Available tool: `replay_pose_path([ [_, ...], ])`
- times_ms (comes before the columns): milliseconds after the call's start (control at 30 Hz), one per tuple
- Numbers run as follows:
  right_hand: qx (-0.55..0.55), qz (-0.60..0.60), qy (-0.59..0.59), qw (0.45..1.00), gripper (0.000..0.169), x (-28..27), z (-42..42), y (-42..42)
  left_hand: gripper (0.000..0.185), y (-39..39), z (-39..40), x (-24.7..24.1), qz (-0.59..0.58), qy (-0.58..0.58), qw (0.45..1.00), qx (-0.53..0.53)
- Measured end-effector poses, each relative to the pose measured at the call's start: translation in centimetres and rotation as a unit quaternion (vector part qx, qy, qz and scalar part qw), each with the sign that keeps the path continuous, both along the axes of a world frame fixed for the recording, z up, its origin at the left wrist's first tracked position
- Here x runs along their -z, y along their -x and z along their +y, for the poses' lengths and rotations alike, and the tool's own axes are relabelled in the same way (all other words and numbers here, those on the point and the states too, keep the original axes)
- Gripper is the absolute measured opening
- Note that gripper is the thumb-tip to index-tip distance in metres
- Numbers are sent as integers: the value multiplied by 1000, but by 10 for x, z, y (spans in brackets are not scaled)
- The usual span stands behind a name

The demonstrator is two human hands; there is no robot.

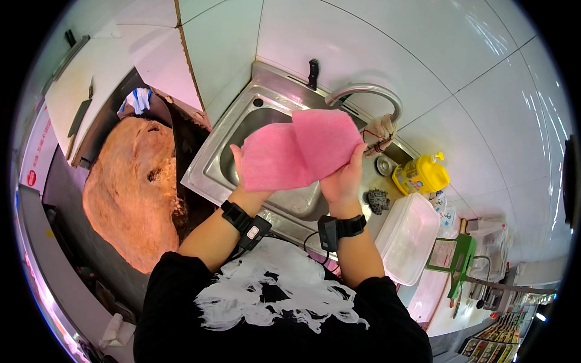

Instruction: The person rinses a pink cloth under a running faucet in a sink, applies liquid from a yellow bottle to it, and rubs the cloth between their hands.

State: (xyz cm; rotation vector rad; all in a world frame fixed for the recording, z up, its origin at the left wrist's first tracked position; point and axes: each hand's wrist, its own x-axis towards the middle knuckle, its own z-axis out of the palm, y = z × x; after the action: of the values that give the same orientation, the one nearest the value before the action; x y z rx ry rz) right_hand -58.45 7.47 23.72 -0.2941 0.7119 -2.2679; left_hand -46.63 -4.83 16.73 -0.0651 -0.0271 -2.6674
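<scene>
A pink cleaning cloth [290, 154] is spread across both my hands above a stainless steel sink [240, 102]. A fold crosses its middle, and the right part overlaps the left. My left hand [252, 193] supports it from below at the left edge, with the thumb up beside it and the fingers hidden. My right hand [342, 183] grips the right side, its thumb lying along the edge. Behind the cloth curves a metal faucet [376, 88] with a cloth wrap [380, 131] tied at its spout.
A yellow pump bottle [420, 174], a steel wool scourer [377, 200] and white plastic tubs [408, 236] stand right of the basin. A black-handled knife [313, 75] is slotted at the sink's back. Leftward lies a thick wooden chopping block [131, 190]; a green scale [463, 256] is farther right.
</scene>
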Motion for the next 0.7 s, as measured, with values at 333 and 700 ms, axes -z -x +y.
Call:
replay_pose_path([
  [333,-21,-36,-37,998,49,32,4,6,66,6,-1,-29,11,15,999,35],
  [700,-12,558,-208,803,55,23,-9,-36,53,29,40,-44,-148,105,982,-46],
])
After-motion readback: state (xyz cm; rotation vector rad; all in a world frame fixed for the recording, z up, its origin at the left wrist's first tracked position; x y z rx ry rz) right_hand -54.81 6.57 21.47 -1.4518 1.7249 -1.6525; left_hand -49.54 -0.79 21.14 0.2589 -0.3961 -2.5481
